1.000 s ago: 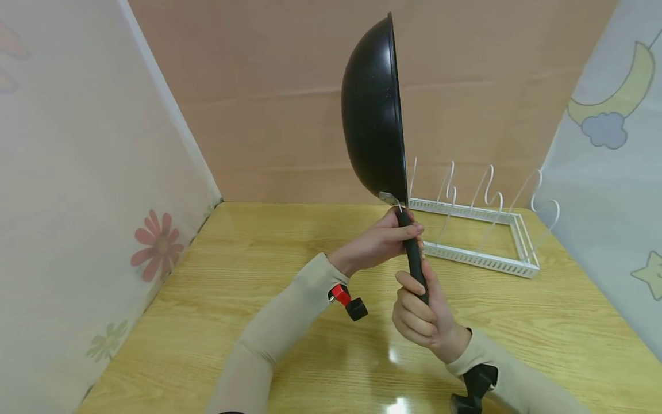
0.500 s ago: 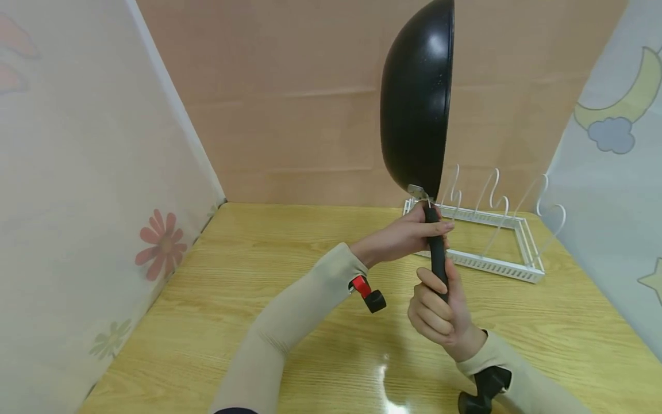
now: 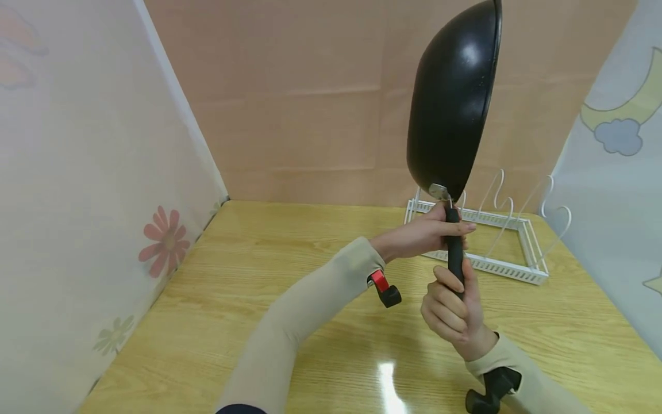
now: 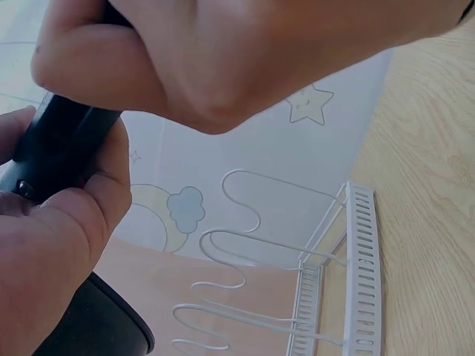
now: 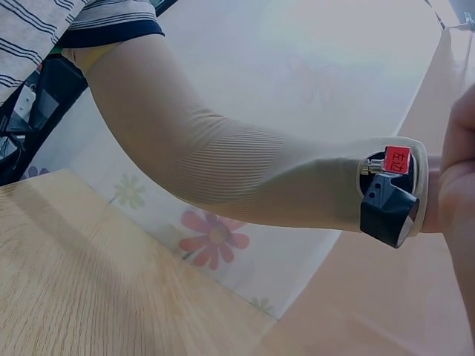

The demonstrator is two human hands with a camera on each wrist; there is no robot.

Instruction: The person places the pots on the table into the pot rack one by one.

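A black wok (image 3: 450,103) is held up on edge above the table, its rounded underside facing left and its rim to the right, tilted a little rightward. A metal bracket (image 3: 439,191) joins its bowl to the black handle (image 3: 455,253). My left hand (image 3: 421,234) grips the upper part of the handle, thumb laid across the front. Lower down, my right hand (image 3: 450,310) wraps its fingers round the handle's end. In the left wrist view both hands hold the handle, with part of the wok (image 4: 96,326) below. The right wrist view shows mostly the left arm's sleeve (image 5: 245,170).
A white wire rack (image 3: 507,267) with curved upright dividers stands on the wooden table (image 3: 233,287) at the right, partly behind the wok and left hand. A brown backdrop (image 3: 310,115) closes the far side; patterned panels stand left and right.
The wok and both hands have moved right in the head view, towards the rack. The wok has gone from near upright to leaning rightward. Both hands keep their grip on the handle.
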